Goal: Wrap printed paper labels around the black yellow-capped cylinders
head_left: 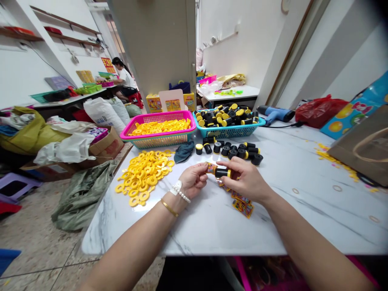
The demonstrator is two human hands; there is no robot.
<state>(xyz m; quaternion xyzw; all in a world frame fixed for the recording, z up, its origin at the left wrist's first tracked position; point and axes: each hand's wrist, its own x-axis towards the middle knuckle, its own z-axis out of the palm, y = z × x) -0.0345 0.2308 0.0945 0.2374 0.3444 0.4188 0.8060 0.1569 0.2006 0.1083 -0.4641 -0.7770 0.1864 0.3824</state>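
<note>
My right hand (247,180) grips a small black cylinder with a yellow end (222,173) just above the white marble table (212,226). My left hand (194,178) pinches a colourful sticker strip (211,167) against that cylinder. More colourful stickers (242,206) lie on the table under my right hand. A heap of yellow rings (142,176) lies to the left of my left hand. Several loose black cylinders (236,150) lie just beyond my hands.
A pink basket of yellow rings (159,128) and a blue basket of black cylinders (227,118) stand at the table's far edge. A dark cloth (183,152), a blue heat gun (275,114), a red bag (318,111) and a brown bag (365,147) are nearby. Another person (124,81) sits far left.
</note>
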